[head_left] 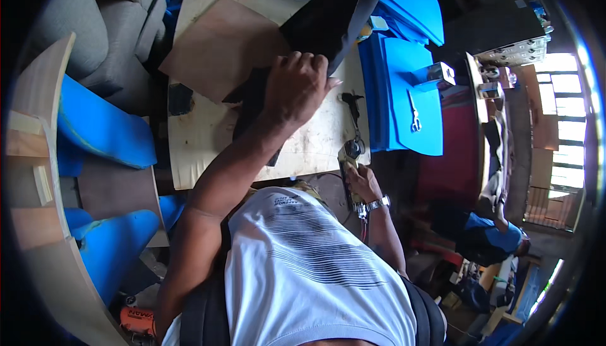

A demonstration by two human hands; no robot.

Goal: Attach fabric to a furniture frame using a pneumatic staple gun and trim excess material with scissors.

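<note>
My left hand [297,87] presses down on a black padded piece [325,21] that lies across a plywood worktable [202,141]; its fingers curl over the black edge. Lower at the table's near right corner, my right hand [361,182], with a metal wristwatch, grips a yellow and black hand tool [349,157] whose nose points up toward the table. A thin brown board [218,46] lies under the black piece at the table's left.
Blue foam sheets [404,93] are stacked right of the table, with scissors [415,111] and a shiny metal box [435,75] on them. Blue padded curved wooden parts [101,128] stand at left. A grey sofa [107,18] sits at upper left, another person [489,232] at right.
</note>
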